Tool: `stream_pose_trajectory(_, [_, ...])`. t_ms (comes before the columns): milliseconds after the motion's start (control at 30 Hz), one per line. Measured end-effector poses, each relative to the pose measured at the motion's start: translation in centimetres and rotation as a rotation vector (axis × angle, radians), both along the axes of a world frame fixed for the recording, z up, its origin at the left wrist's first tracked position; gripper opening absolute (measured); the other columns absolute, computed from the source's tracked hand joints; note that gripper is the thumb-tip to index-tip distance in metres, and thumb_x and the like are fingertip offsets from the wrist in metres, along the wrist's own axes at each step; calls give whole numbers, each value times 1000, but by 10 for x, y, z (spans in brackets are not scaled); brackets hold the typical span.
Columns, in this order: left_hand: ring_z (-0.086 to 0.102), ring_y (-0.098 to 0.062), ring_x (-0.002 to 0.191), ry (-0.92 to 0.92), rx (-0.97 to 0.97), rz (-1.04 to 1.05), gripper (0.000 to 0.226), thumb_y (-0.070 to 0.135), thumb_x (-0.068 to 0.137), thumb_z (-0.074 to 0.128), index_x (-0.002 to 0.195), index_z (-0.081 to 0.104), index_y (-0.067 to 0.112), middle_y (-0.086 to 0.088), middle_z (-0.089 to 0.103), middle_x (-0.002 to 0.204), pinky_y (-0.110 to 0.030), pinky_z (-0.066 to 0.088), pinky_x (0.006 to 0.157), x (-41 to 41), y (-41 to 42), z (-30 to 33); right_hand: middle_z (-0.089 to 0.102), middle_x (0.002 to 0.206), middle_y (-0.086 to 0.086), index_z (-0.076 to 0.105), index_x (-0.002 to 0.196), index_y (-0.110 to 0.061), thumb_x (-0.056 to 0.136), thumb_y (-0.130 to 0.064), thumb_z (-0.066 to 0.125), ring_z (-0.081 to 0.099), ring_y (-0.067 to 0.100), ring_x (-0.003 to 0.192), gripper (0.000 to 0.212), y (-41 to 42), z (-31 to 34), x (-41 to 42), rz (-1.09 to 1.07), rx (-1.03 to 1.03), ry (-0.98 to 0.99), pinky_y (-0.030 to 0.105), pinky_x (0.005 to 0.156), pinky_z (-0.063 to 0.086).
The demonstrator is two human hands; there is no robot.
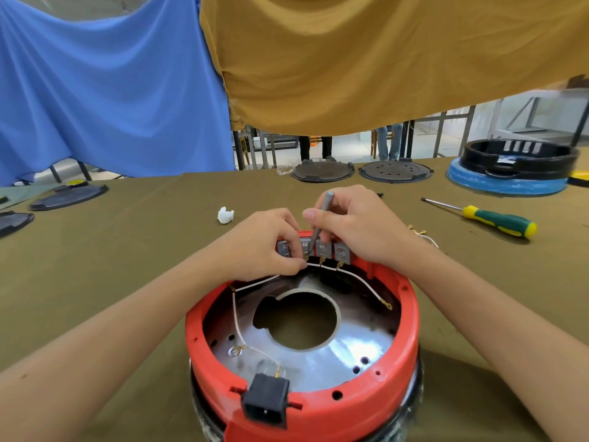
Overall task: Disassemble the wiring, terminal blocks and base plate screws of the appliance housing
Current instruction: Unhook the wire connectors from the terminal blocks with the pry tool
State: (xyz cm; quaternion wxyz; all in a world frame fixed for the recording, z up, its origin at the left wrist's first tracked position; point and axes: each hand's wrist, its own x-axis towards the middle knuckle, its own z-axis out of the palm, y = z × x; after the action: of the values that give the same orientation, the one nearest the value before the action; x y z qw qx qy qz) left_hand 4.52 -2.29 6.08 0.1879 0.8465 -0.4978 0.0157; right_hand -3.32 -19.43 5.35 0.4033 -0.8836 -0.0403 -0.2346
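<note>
Left hand [267,247] fingers curled, thumb and fingertips pinching the white wire [318,265] at a brass connector just below the terminal blocks [323,249]. Right hand [353,228] fingers curled round a slim grey tool [321,218], thumb on its shaft, tip down at the second or third block; exact contact can't be told. Blocks are grey metal tabs in a row at 12 o'clock on the rim of the red housing [318,406]. Housing sits upside down on the olive table cloth [127,250], at frame centre-bottom. Inside: shiny metal base plate [318,365] with a big round hole in the middle. White wire runs from the blocks round the 9 o'clock side down to the black power socket [267,400] at 6 o'clock; another branch ends in a loose ring lug at 2 o'clock. Green-yellow screwdriver [490,218] lies on the cloth at 2 o'clock from the housing, well apart. White crumpled scrap [225,215] at 11 o'clock. Two dark round covers [322,171] at the far table edge, 12 o'clock. Black ring on a blue base [510,183] far right.
</note>
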Motion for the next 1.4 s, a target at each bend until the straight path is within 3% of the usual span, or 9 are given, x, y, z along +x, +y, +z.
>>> stream_pose_trajectory(100, [55,0,90,4,-2,-3,9,27,80,77,72,75,24,17,51,96,-27,42,89,0,0,0,70,63,-6,67,73,-20,94,-30,67,64,14,60,24,1,-1,-2,10,-55,-49,29,60,49])
stream_pose_trajectory(233, [54,2,85,-5,6,-8,9,27,79,77,71,75,24,18,49,91,-28,43,86,0,0,0,70,63,-8,69,73,-21,93,-32,68,62,11,56,23,1,-1,-1,44,-91,-47,25,57,48])
stream_pose_trajectory(333, [55,-1,90,4,1,-10,8,27,79,77,72,76,23,16,52,96,-30,43,89,1,-1,0,70,63,-5,67,74,-20,95,-31,67,65,17,62,24,-1,0,2,39,-33,-8,34,66,52])
stream_pose_trajectory(533, [56,-4,98,11,-2,-7,9,27,80,77,71,75,24,11,57,104,-29,42,93,1,-1,0,67,58,-4,66,72,-19,96,-31,65,59,6,55,26,-1,1,3,14,34,35,36,69,51])
stream_pose_trajectory(767, [53,5,87,21,-7,-14,10,26,79,77,70,75,24,18,51,93,-23,42,84,1,0,0,70,64,-7,68,74,-21,94,-32,68,65,15,61,23,1,-1,-2,22,-69,-42,32,63,52])
stream_pose_trajectory(933, [53,3,88,21,-4,-20,10,26,79,77,70,74,24,17,50,93,-24,43,85,2,0,0,70,63,-6,67,74,-21,95,-32,66,66,24,63,24,0,0,1,31,-34,-8,39,65,53])
stream_pose_trajectory(1167, [56,-2,95,27,-8,-21,11,25,79,78,68,73,26,12,55,101,-27,42,90,2,0,-1,68,58,-4,67,73,-19,96,-32,65,59,9,57,27,-1,1,3,9,56,49,43,72,54])
stream_pose_trajectory(1300, [55,0,93,22,-8,-15,9,25,79,77,70,75,23,12,54,100,-23,42,89,2,0,-2,70,63,-6,67,72,-21,96,-32,65,62,7,57,26,1,-1,-2,-5,-8,-38,28,63,50])
stream_pose_trajectory(1400, [53,5,88,18,-8,-15,8,25,79,77,71,75,22,15,51,94,-19,41,83,3,0,-1,70,63,-8,68,73,-22,94,-32,68,65,15,60,23,2,-1,-3,10,-60,-44,29,61,51])
